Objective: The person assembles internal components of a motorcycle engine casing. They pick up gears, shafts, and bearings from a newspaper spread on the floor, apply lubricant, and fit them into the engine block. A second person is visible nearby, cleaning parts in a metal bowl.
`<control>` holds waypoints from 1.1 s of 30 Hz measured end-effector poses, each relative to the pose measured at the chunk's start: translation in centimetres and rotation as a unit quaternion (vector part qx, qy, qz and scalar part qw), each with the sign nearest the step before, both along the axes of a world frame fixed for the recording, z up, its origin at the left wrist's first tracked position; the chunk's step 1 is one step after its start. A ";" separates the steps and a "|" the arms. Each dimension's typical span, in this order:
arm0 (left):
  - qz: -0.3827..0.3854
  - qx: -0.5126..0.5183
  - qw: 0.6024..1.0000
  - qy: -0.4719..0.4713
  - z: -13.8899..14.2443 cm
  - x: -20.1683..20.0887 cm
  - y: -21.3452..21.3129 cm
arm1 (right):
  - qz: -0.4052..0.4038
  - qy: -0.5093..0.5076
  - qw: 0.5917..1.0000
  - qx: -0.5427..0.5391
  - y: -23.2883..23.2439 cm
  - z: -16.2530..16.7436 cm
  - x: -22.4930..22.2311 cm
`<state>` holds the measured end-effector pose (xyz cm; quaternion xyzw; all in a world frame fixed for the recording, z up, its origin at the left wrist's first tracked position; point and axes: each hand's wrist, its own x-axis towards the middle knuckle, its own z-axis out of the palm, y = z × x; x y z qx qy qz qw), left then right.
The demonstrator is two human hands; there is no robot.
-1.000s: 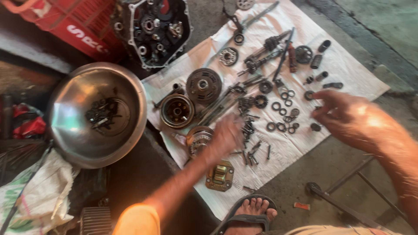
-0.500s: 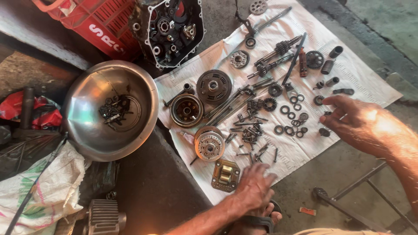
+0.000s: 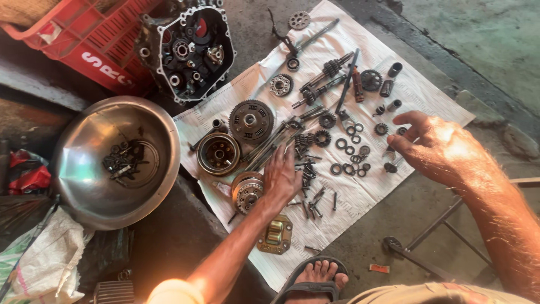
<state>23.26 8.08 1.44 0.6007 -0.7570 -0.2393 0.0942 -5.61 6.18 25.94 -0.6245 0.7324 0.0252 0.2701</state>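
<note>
The person is crouching over a white cloth spread on the concrete floor, sorting dismantled engine parts. The left hand is lying flat and open, fingers stretched toward the far side, pressing down on a scatter of bolts near the middle of the cloth and holding nothing. The right hand is hovering at the right edge of the cloth with its fingers loosely curled, the fingertips just beside a group of washers; whether it is pinching a small piece cannot be told.

Judging by the layout, the stripping down looks largely done: gear shafts, a large toothed clutch wheel, a round clutch drum and small gears are already lying apart in loose groups, while the bolts under the left hand are lying jumbled, so sorting seems to be what is left.

To the left of the cloth, a wide metal bowl is holding a small heap of dark bolts and small parts at its bottom. On the far side, the open engine case is leaning against a red plastic crate, with gears and bearings seated inside it. A brass-coloured part is lying near the person's sandalled foot.
</note>
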 end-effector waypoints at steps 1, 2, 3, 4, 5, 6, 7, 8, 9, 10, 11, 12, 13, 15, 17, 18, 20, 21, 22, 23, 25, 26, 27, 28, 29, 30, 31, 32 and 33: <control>-0.003 0.027 1.000 -0.015 -0.3 -0.9 -0.5 | -0.006 -0.003 1.000 0.002 0.0 0.0 -0.1; -0.005 0.054 0.998 -0.030 -0.4 -1.8 -0.7 | -0.012 -0.006 1.000 0.003 0.1 -0.1 -0.2; -0.024 0.074 0.996 -0.044 -0.4 -2.6 -0.6 | -0.017 -0.008 1.000 0.004 0.1 0.0 -0.2; -0.043 0.095 0.993 -0.058 -0.3 -3.3 -0.2 | -0.019 -0.011 1.000 0.003 0.1 0.0 -0.2; -0.061 0.116 0.989 -0.072 -0.1 -4.0 0.3 | -0.020 -0.015 1.000 0.002 0.1 0.1 -0.2; -0.074 0.107 0.989 -0.076 0.1 -4.6 0.7 | -0.021 -0.019 1.000 0.001 0.1 0.1 -0.2; -0.086 0.098 0.988 -0.080 0.4 -5.1 1.3 | -0.021 -0.019 1.000 0.002 0.1 0.2 -0.2; -0.098 0.091 0.988 -0.084 0.6 -5.5 2.0 | -0.021 -0.019 1.000 0.005 0.1 0.3 -0.1; -0.107 0.090 0.987 -0.081 0.8 -5.8 2.6 | -0.019 -0.020 1.000 0.005 0.0 0.3 0.0; -0.116 0.089 0.986 -0.078 0.8 -6.0 3.2 | -0.020 -0.014 1.000 0.008 0.0 0.4 0.1; -0.124 0.090 0.985 -0.076 0.9 -6.2 3.8 | -0.021 -0.009 1.000 0.013 -0.1 0.4 0.2; -0.127 0.094 0.985 -0.072 0.8 -6.5 4.4 | -0.022 -0.003 1.000 0.017 -0.1 0.4 0.3; -0.131 0.097 0.984 -0.067 0.7 -6.8 4.8 | -0.022 -0.003 1.000 0.018 -0.1 0.4 0.3; -0.134 0.098 0.984 -0.060 0.4 -7.0 5.8 | -0.022 -0.002 1.000 0.019 -0.1 0.4 0.4; -0.138 0.091 0.985 -0.054 0.1 -7.1 6.7 | -0.025 0.001 0.999 0.022 -0.1 0.4 0.5; -0.139 0.066 0.987 -0.042 0.0 -7.1 7.2 | -0.027 0.003 0.999 0.024 -0.1 0.3 0.5; -0.138 0.012 0.990 -0.018 -0.2 -6.9 8.2 | -0.020 0.008 0.999 0.025 -0.2 0.3 0.5; -0.141 0.014 0.990 -0.016 -0.3 -6.7 8.7 | -0.016 0.009 1.000 0.025 -0.2 0.3 0.6; -0.144 0.016 0.989 -0.014 -0.3 -6.6 9.2 | -0.019 0.010 0.999 0.027 -0.2 0.3 0.6; -0.147 0.020 0.989 -0.011 -0.3 -6.4 9.7 | -0.022 0.011 0.999 0.030 -0.3 0.3 0.7; -0.098 -0.009 0.995 0.013 -0.1 -6.0 10.5 | -0.023 0.016 0.999 0.034 -0.3 0.3 0.7; -0.075 -0.023 0.997 0.025 0.0 -5.8 10.8 | -0.022 0.020 0.999 0.038 -0.2 0.2 0.7; -0.064 0.010 0.998 0.023 0.1 -5.7 11.0 | -0.022 0.026 0.999 0.042 -0.2 0.2 0.6; -0.054 0.043 0.997 0.022 0.2 -5.6 11.0 | -0.020 0.021 0.999 0.034 -0.2 0.1 0.6; -0.043 0.076 0.996 0.020 0.4 -5.5 11.0 | -0.017 0.016 0.999 0.027 -0.1 -0.1 0.4; -0.055 0.072 0.996 0.025 0.5 -5.7 10.8 | -0.013 0.010 1.000 0.019 0.0 -0.3 0.3; -0.065 0.068 0.995 0.029 0.6 -5.9 10.4 | -0.019 0.018 0.999 0.037 0.0 -0.6 0.1; -0.074 0.061 0.995 0.029 0.7 -6.0 10.0 | -0.023 0.023 0.998 0.052 -0.1 -1.0 0.0; -0.077 0.089 0.993 0.009 0.9 -6.1 9.6 | -0.025 0.029 0.997 0.067 -0.4 -1.5 -0.1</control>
